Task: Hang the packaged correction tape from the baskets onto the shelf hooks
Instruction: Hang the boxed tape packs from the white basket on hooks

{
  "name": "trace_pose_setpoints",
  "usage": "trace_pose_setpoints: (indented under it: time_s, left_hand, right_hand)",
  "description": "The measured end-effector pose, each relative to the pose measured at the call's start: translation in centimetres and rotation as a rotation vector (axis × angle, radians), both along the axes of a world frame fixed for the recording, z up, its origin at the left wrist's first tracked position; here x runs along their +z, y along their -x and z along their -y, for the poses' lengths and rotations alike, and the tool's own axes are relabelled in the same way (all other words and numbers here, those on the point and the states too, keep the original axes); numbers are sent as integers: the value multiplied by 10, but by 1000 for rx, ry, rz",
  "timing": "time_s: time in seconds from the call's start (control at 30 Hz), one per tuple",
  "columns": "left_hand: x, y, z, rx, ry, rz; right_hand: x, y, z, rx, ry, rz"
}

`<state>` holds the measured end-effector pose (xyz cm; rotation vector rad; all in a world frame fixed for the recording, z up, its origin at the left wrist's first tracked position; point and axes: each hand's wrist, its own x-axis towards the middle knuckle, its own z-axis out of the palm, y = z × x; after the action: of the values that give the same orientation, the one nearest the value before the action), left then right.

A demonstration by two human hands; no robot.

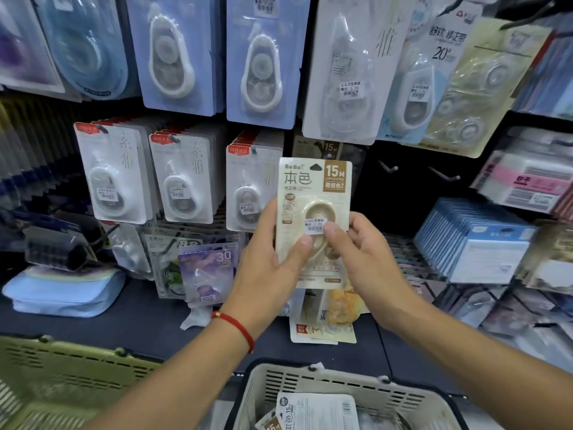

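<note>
A beige correction tape pack point(313, 193) marked 15M is held upright in front of the shelf. My left hand point(273, 259) grips its lower left side, thumb across the blister. My right hand point(362, 252) pinches its right side, thumb on the price sticker. Just behind the pack's top hangs a matching 15M pack point(322, 147) on a hook. To the right, two bare hooks point(390, 167) point(446, 175) stick out of the dark panel. The grey basket point(344, 384) at the bottom holds more packs point(316, 411).
White tape packs point(183, 181) hang in rows at left, blue ones point(266, 57) above. Loose packs point(325, 318) lie on the dark shelf ledge. A green basket point(62, 373) sits bottom left. Blue boxed stock point(477, 240) stands at right.
</note>
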<state>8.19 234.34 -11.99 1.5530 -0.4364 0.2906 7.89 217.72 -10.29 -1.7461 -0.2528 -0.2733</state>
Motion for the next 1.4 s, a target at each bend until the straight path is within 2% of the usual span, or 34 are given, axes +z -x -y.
trace_pose_setpoints:
  time_s: [0.23, 0.5, 0.53, 0.6, 0.7, 0.77, 0.93, 1.1, 1.27, 1.33, 1.4]
  left_hand:
    - [-12, -5, 10, 49, -83, -139]
    - [-2, -6, 1, -2, 93, -236]
    - [-1, -7, -2, 30, 50, -228]
    - [-1, -13, -9, 178, -183, -150]
    - [-3, -23, -20, 427, -526, 79]
    - [-8, -29, -24, 457, -651, 132]
    - [-24, -34, -24, 388, -882, 118]
    - [-28, -30, -24, 372, -891, 138]
    - [-39, -17, -25, 304, -947, 135]
    - [-46, -9, -23, 187, -1014, 68]
    - [-55, 3, -15, -12, -1131, -24]
  right_hand:
    - [13, -14, 5, -168, -114, -45]
    - [11, -31, 6, -209, -171, -97]
    - [8, -34, 5, -240, -160, -77]
    - [0, -42, 2, -298, -84, -27]
    - [-14, -72, -5, -377, 55, 9]
    - [-18, -102, -9, -435, 109, -2]
    - [-12, -169, -14, -576, 175, -67]
    - [-20, -182, -4, -602, 194, -167]
    - [-35, -106, 36, -520, 277, -49]
    - [-46, -57, 61, -432, 366, -49]
    - [-59, -8, 92, -269, 539, -160]
